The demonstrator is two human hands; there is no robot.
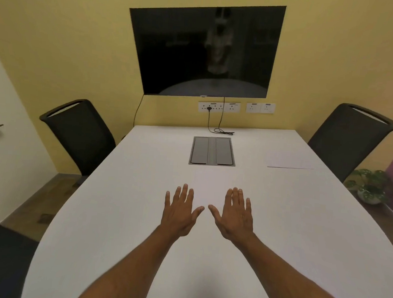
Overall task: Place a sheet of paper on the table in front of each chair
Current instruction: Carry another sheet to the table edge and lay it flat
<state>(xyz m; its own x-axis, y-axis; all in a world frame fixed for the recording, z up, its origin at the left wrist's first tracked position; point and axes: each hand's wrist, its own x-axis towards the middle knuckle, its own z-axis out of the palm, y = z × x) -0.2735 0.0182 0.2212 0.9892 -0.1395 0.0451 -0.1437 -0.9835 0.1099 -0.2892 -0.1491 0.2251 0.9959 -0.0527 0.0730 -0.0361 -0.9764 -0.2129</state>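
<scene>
Left hand (181, 212) and right hand (235, 216) are hovering over the table (140, 191), fingers spread | one sheet of paper (290, 159) is lying far right, near one chair (346, 142) | three chairs (79, 135), maybe | socket labels (219, 103) too blurry.

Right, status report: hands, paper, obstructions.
Open and empty: left hand, right hand, over the table. One sheet lies before the far right chair; none seen before the far left chair. Nothing blocking.

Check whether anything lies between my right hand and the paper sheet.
Nothing visible does: only bare table runs from the right hand to the sheet. The grey hatch sits left of that line.
</scene>
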